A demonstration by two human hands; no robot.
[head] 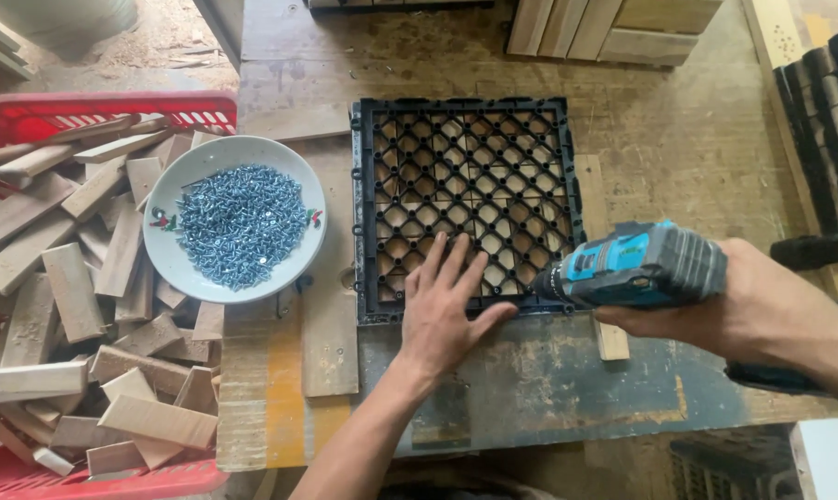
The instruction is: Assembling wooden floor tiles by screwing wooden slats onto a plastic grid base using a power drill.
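A square black plastic grid tile (pixel 465 176) lies on the wooden workbench (pixel 678 139), with wood showing through its openings. My left hand (pixel 447 310) rests flat on the tile's near edge, fingers spread. In my right hand (pixel 762 310) I hold a blue and grey cordless drill (pixel 636 267), its nose pointing left at the tile's near right corner. A white bowl (pixel 173 190) full of small silver screws (pixel 241 222) sits just left of the tile.
A red plastic crate (pixel 30 116) heaped with short wood offcuts (pixel 71 287) fills the left side. Wooden slats (pixel 604 28) stand at the back. Dark stacked pieces (pixel 826 130) line the right edge. A loose strip of wood (pixel 331 333) lies beside the tile.
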